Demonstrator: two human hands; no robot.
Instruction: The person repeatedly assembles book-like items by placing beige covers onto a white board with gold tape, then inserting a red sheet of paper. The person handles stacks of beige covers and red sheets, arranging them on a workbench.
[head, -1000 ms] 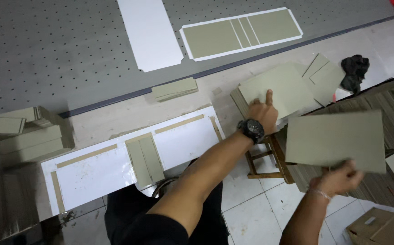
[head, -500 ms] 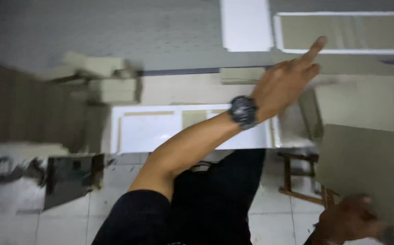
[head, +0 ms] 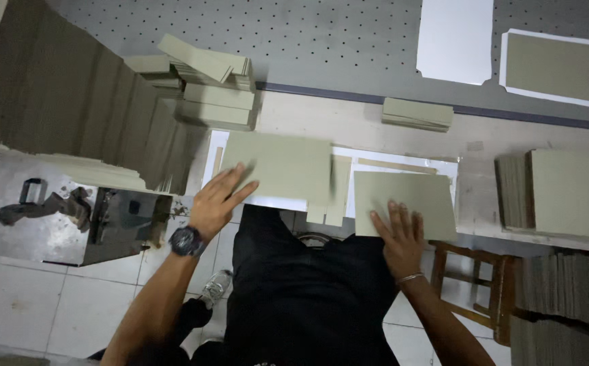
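A: Where are the hands?
B: Left hand (head: pixel 216 203), fingers spread, presses the left board (head: pixel 277 168) onto the white sheet (head: pixel 403 163).
A: And the other?
B: Right hand (head: pixel 398 234), spread flat, touches the right board (head: pixel 406 196), beside the left one.

light: dim, even overhead | shadows: soft | blur: slight motion smear | edges: darker, wide-angle bend

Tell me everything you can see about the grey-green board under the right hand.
The board is a flat rectangular sheet, dull grey-green, looking like thick cardboard, plain and unprinted. It lies flat at the near edge of the workbench, partly over a white sheet, its near edge reaching slightly past the bench edge. The right hand rests on its near edge, fingers spread. It appears undamaged.
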